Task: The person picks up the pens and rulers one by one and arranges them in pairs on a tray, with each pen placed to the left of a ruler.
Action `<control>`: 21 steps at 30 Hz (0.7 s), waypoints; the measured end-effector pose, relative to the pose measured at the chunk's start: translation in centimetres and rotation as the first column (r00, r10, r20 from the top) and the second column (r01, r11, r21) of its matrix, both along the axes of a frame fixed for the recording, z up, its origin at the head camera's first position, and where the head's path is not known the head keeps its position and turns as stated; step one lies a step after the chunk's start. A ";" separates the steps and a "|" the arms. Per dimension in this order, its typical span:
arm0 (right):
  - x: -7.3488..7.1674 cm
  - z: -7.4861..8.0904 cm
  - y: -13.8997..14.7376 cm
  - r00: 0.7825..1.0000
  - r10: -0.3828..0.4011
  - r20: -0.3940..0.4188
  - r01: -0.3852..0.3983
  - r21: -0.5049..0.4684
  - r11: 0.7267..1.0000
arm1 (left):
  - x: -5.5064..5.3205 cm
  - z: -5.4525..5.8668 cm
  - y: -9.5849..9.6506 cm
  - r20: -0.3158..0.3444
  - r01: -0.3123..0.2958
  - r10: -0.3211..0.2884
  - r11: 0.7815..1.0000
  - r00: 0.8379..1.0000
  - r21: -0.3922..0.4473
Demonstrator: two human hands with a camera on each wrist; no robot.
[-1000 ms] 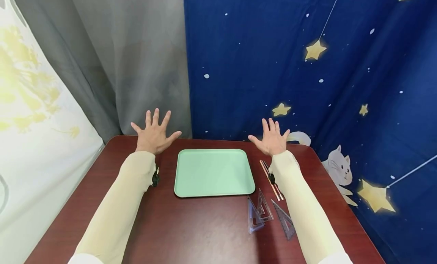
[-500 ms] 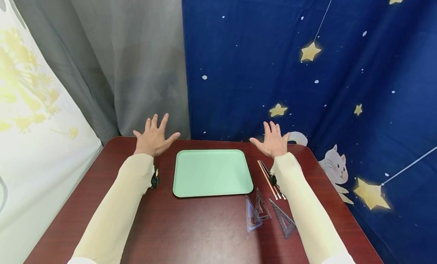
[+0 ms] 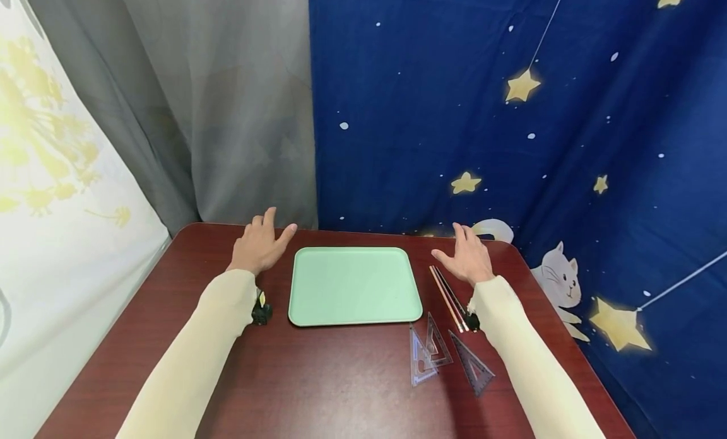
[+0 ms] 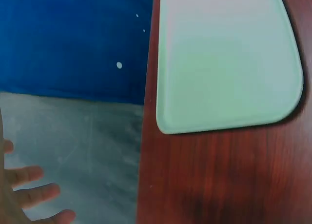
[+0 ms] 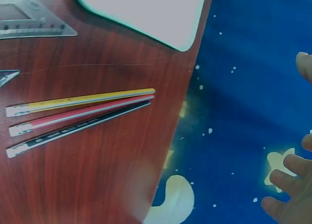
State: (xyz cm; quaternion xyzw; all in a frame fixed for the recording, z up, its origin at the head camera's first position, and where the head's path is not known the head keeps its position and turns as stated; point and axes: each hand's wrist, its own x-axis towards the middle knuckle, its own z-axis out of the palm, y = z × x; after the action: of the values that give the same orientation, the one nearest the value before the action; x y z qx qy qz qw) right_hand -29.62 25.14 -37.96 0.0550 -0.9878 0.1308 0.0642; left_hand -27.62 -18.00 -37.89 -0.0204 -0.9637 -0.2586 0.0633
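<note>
Clock centred on the tray, starting far left: between nine and ten, a white fabric curtain (image 3: 62,237) with yellow dandelion print; at eleven, a soft-folded gray curtain (image 3: 244,111). Now, nearly at ten, the left hand (image 3: 255,246), out of a cream sleeve (image 3: 190,354), fingers loosely extended and spread. Dead centre, on the reddish-brown wood-grain table (image 3: 318,388), the mint-green tray (image 3: 354,287): smooth, rectangular, rounded corners, raised rim. Onward, past four: a bluish see-through set square (image 3: 415,357), overlapping a clear set square (image 3: 440,339). Just past three, slim and straight, converging at the far ends: a yellow pencil (image 5: 83,101), a red pencil (image 5: 83,117), a black pencil (image 5: 80,132). Between two and three, the right hand (image 3: 468,259), fingers likewise extended, thumb out towards the tray. At four, a smoky set square (image 3: 483,382) with cut-out middle. Far right, a deep-blue curtain (image 3: 420,98), printed with yellow stars.
</note>
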 end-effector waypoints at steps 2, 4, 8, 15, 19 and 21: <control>0.3 -0.5 0.3 1.000 -0.001 0.006 0.001 -0.031 1.000 | 0.1 -0.5 0.0 0.023 -0.015 0.013 0.995 1.000 0.096; 0.6 -1.1 0.6 1.000 -0.002 0.010 0.003 -0.071 0.997 | 0.2 -1.1 0.0 0.041 -0.039 0.031 0.979 0.999 0.201; 1.1 -2.4 1.0 1.000 -0.015 -0.002 0.014 -0.146 0.989 | 0.2 -2.1 -0.1 0.079 -0.092 0.067 0.922 0.995 0.376; 1.8 -4.8 1.9 0.999 -0.044 0.016 0.046 -0.170 0.984 | 0.5 -3.7 -0.4 0.230 -0.180 0.059 0.815 0.971 0.550; 2.5 -5.8 2.5 0.997 -0.057 0.047 0.065 -0.177 0.982 | 0.4 -4.9 -0.5 0.274 -0.214 0.048 0.756 0.961 0.619; 2.8 -6.3 2.7 0.996 -0.067 0.064 0.078 -0.190 0.979 | 0.3 -5.5 -0.4 0.292 -0.228 0.039 0.726 0.956 0.648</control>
State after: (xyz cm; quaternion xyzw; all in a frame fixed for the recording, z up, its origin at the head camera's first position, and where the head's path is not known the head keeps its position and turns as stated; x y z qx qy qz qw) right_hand -26.84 27.80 -44.22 0.0086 -0.9734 0.2246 0.0455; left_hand -27.35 -18.38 -43.36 0.1077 -0.8025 -0.5855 -0.0409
